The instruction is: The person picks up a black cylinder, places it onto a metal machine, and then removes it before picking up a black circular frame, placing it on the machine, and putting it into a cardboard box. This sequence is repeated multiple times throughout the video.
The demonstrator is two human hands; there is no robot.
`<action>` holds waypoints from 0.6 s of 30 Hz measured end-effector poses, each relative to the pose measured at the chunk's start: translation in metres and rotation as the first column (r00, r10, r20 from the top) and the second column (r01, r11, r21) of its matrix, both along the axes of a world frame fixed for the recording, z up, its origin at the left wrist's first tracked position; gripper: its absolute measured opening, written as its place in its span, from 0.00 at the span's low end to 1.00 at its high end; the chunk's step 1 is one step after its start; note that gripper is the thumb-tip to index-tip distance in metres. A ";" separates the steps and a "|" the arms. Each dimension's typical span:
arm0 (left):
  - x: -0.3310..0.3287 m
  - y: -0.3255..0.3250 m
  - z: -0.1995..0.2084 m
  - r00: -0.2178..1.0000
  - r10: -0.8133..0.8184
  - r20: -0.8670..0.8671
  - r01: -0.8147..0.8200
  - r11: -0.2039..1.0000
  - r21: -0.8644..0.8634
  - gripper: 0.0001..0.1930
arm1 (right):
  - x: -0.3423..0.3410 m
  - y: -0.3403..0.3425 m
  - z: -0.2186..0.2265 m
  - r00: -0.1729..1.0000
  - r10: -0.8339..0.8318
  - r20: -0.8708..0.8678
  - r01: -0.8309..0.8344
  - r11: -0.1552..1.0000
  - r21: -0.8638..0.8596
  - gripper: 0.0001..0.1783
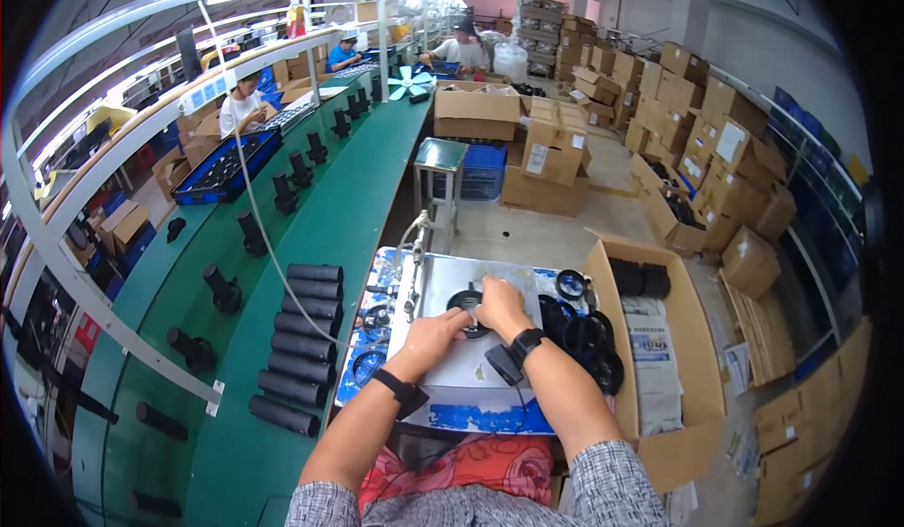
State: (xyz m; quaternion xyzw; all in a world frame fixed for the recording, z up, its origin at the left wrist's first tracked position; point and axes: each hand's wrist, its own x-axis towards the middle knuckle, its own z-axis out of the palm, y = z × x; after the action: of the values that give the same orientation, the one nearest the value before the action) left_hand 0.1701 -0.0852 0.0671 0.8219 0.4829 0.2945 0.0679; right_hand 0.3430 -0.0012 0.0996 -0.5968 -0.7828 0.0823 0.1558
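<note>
A black ring (460,299) lies on a light grey plate (452,369) in front of me. My left hand (441,337) presses its near side, thumb and fingers closed on the rim. From the right, my right hand (500,306) is curled over the same ring, its fingertips partly hidden. Both wrists carry black straps. More black rings (586,336) are piled on the blue and white worktop (490,420), just right of the plate. Left of the plate stands a small metal fixture (411,273), with another ring (368,367) close by.
Several black tubes (296,373) lie in a row on the green bench (221,461) to my left. An open carton (695,376) holding black parts and newspaper stands at my right. A metal stool (441,156) and stacked boxes (556,136) are ahead. Co-workers (241,111) sit along the line.
</note>
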 end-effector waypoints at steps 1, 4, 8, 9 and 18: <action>-0.002 0.001 -0.003 1.000 0.005 0.029 -0.005 1.000 0.011 0.10 | -0.004 0.003 -0.006 1.000 0.023 -0.014 -0.022 0.999 0.035 0.21; -0.001 0.003 -0.015 0.993 0.005 0.118 -0.005 1.000 0.003 0.08 | 0.007 0.017 -0.029 0.988 0.074 -0.132 -0.063 0.994 0.090 0.14; 0.001 0.003 -0.011 0.990 -0.067 0.125 0.079 0.992 -0.098 0.17 | 0.016 0.021 -0.030 0.992 0.100 -0.072 -0.086 0.981 0.174 0.22; -0.006 -0.003 -0.012 0.992 -0.005 0.128 0.018 0.995 -0.100 0.17 | 0.009 0.016 -0.027 0.996 0.083 -0.028 -0.079 0.986 0.147 0.24; -0.161 -0.244 0.038 0.711 0.571 0.410 -0.700 0.521 0.488 0.06 | 0.097 -0.032 -0.053 0.786 0.204 -0.584 -0.090 0.972 0.218 0.17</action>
State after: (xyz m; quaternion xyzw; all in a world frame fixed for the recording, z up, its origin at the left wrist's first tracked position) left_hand 0.0087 -0.3295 0.1049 0.5275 0.6177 0.5184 -0.2673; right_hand 0.4402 -0.0332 0.0463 -0.4602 -0.7407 0.2093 0.4424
